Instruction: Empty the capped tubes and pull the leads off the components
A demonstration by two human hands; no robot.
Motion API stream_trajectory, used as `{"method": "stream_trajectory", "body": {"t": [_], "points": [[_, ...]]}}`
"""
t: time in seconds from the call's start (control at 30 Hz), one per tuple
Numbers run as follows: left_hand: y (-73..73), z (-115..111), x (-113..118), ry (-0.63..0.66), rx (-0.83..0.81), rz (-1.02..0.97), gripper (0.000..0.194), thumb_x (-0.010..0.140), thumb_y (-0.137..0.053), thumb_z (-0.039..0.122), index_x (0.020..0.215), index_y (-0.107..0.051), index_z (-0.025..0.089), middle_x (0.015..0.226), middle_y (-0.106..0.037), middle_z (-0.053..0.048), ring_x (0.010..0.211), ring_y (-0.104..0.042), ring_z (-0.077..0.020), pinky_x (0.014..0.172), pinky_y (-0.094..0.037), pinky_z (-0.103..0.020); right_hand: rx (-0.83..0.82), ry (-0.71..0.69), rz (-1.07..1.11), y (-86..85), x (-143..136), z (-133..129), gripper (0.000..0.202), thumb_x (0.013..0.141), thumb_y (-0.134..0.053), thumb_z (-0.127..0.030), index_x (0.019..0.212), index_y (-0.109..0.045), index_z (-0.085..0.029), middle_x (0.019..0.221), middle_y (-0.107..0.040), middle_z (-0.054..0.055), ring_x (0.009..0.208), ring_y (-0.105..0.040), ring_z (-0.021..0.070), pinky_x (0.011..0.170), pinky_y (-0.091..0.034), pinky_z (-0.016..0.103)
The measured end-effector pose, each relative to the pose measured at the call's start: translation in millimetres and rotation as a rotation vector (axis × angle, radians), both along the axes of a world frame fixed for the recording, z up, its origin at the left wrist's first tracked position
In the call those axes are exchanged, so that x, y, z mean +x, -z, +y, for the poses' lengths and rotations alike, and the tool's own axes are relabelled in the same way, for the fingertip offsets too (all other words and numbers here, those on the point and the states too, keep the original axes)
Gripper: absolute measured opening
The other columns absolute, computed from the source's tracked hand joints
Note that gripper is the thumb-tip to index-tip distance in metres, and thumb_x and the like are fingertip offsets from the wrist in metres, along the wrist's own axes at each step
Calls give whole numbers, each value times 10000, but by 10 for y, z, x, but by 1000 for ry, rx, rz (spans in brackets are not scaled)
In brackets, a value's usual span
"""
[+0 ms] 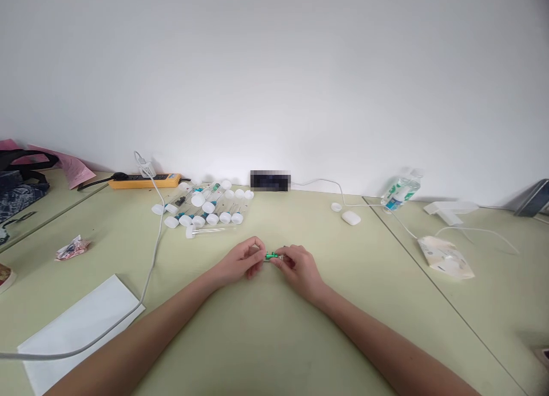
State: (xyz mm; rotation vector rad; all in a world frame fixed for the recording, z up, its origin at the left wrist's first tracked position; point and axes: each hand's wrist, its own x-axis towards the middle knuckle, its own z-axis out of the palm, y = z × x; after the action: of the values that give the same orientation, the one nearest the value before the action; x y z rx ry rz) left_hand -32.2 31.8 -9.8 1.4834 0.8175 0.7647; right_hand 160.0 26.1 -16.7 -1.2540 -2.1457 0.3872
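Your right hand point(303, 270) pinches small green piece point(271, 256), lower centre; your left hand point(239, 262) curls at its end, grip unclear, likely steadying.

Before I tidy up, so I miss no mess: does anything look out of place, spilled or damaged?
One clear tube lies crosswise in front of the other capped tubes, and a crumpled packet lies off to the left. No spill shows. The green piece is too small to check for damage.
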Motion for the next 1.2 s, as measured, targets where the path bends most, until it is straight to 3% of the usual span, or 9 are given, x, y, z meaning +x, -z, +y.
{"method": "stream_trajectory", "body": {"t": [0.2, 0.37, 0.53, 0.67, 0.87, 1.03, 1.2], "points": [[-13, 2, 1, -21, 41, -23, 254, 777, -547, 410, 839, -477, 174, 698, -505, 15, 592, -489, -89, 566, -413, -225, 2, 19, -3, -2, 7, 3, 281, 850, -455, -439, 821, -617, -211, 570, -534, -5, 580, -483, 127, 614, -383, 252], [-11, 3, -7, 1, -13, -17, 282, 829, -430, 460, 809, -459, 181, 650, -520, 14, 537, -478, -92, 486, -387, -214, -11, 0, 22, 4, 2, -1, 294, 852, -443, -448, 841, -622, -215, 577, -531, -5, 582, -474, 130, 630, -383, 266], [-1, 3, -2, -18, 31, -11, 256, 743, -596, 386, 835, -481, 176, 632, -492, 34, 554, -474, -82, 537, -385, -215, -15, 14, 16, 3, -1, 0, 310, 843, -450, -463, 823, -625, -208, 569, -523, -2, 579, -469, 134, 627, -380, 271], [-2, 3, -2, -4, -12, -24, 259, 810, -479, 439, 829, -467, 181, 633, -506, 24, 535, -474, -88, 498, -377, -215, -25, -5, 12, 3, -3, -5, 285, 851, -448, -443, 826, -613, -211, 579, -524, -5, 585, -467, 132, 639, -380, 270], [-7, 7, -14, -1, 37, 3, 232, 754, -589, 373, 831, -488, 179, 615, -486, 44, 561, -470, -81, 548, -381, -213, -14, 9, -10, 7, -4, -2, 313, 855, -429, -458, 811, -607, -205, 569, -519, -7, 581, -464, 129, 629, -376, 262], [-21, 4, -6, 11, -16, 5, 268, 829, -433, 454, 841, -464, 188, 630, -529, 24, 525, -482, -92, 488, -382, -215, -21, 0, -1, 6, -6, -4, 290, 856, -440, -444, 818, -604, -208, 572, -513, -13, 583, -449, 125, 640, -373, 257], [17, 7, -8, -16, 57, 26, 224, 770, -571, 371, 852, -475, 186, 605, -489, 46, 554, -474, -80, 537, -382, -205, -22, 11, 3, 10, -4, 0, 276, 850, -455, -435, 805, -603, -206, 568, -509, -11, 582, -446, 129, 639, -371, 261]]}}
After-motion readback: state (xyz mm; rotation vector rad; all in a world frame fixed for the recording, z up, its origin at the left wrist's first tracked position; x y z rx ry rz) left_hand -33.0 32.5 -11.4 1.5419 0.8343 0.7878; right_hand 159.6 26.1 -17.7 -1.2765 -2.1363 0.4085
